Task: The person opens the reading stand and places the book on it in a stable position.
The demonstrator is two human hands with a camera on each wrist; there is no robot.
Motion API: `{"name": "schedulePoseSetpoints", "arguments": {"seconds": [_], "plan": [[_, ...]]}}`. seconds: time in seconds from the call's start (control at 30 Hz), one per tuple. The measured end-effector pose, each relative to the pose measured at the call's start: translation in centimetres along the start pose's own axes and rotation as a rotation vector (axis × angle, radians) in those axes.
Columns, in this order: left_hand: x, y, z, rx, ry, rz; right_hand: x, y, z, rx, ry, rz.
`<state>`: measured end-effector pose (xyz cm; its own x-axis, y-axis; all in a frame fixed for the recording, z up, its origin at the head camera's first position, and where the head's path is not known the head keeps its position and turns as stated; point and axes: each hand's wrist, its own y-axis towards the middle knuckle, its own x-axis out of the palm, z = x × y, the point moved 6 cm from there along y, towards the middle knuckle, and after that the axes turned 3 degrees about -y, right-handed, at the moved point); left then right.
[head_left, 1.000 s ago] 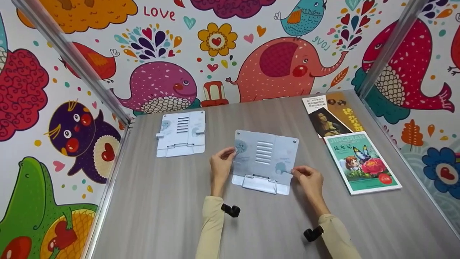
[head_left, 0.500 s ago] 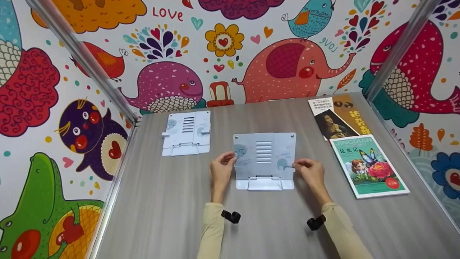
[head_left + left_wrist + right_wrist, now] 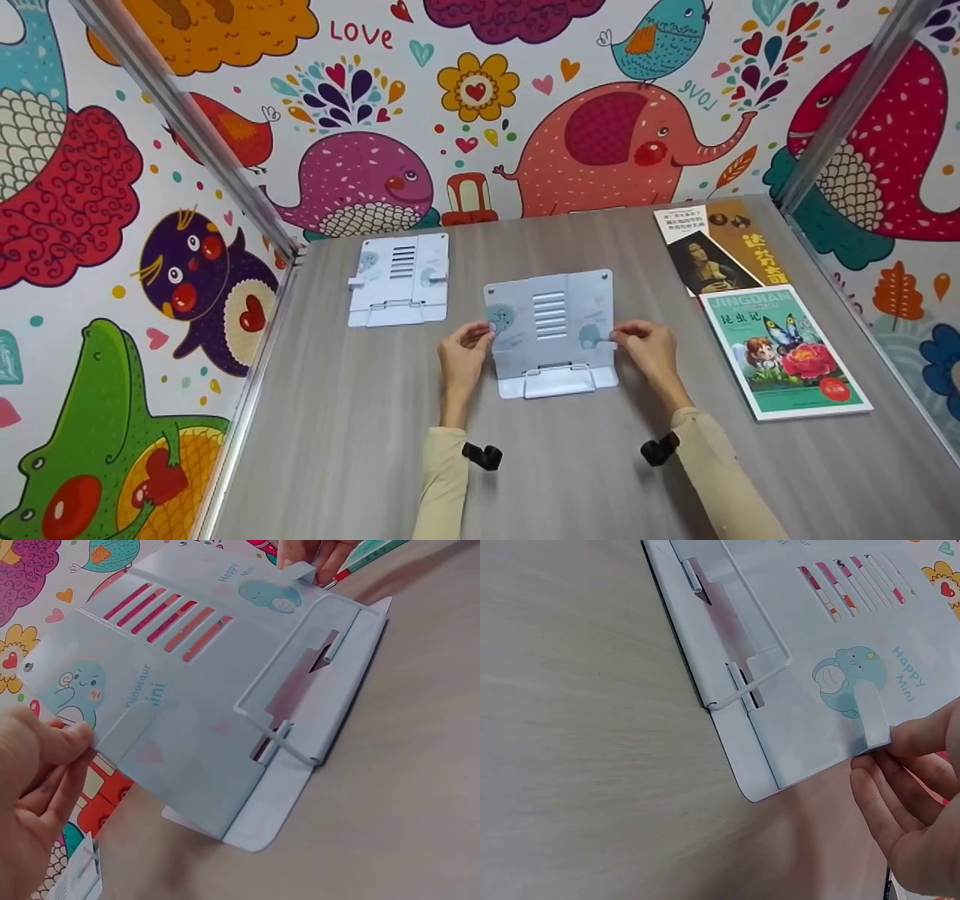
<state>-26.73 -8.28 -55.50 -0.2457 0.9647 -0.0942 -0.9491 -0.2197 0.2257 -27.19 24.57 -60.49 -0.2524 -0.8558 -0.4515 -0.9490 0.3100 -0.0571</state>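
Note:
A pale blue metal book stand [image 3: 553, 322] with slots, cartoon prints and a wire rest at its foot is propped up at a slant in the middle of the table. My left hand [image 3: 463, 364] pinches its left edge between thumb and fingers, beside the dinosaur print in the left wrist view. On the opposite edge, my right hand [image 3: 651, 360] has thumb and fingertips at the small page clip [image 3: 871, 716], pinching there. The wire rest [image 3: 277, 660] stands out in front of the bottom lip.
A second, similar book stand [image 3: 400, 279] lies at the back left. Toward the right, a green-covered book [image 3: 787, 356] overlaps a brown and white book [image 3: 720, 247]. Cartoon-printed walls [image 3: 480, 150] border the grey wood-grain table [image 3: 345, 420].
The held book stand has turned slightly counterclockwise, its right side swinging away from me. Both hands keep their places on its edges. The head view has shifted a little to the left.

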Motion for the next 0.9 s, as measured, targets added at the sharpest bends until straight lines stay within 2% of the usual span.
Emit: {"name": "schedulePoseSetpoints", "arguments": {"seconds": [0.23,0.43,0.73,0.83,0.9], "plan": [[0.2,0.3,-0.3,0.001,-0.002,-0.008,0.1,0.0,0.4,0.009,0.024,-0.007],[0.2,0.4,-0.2,0.035,0.003,-0.019,0.1,-0.1,0.7,0.014,0.080,-0.015],[0.6,0.3,0.1,0.030,0.006,-0.020,-0.2,-0.9,1.3,0.020,0.063,-0.020],[0.5,0.1,0.7,0.063,0.000,0.009,-0.4,-0.9,1.5,0.016,0.085,-0.008],[0.5,0.1,1.6,0.120,-0.015,0.064,-1.0,-0.8,1.9,0.021,0.097,0.010]]}}
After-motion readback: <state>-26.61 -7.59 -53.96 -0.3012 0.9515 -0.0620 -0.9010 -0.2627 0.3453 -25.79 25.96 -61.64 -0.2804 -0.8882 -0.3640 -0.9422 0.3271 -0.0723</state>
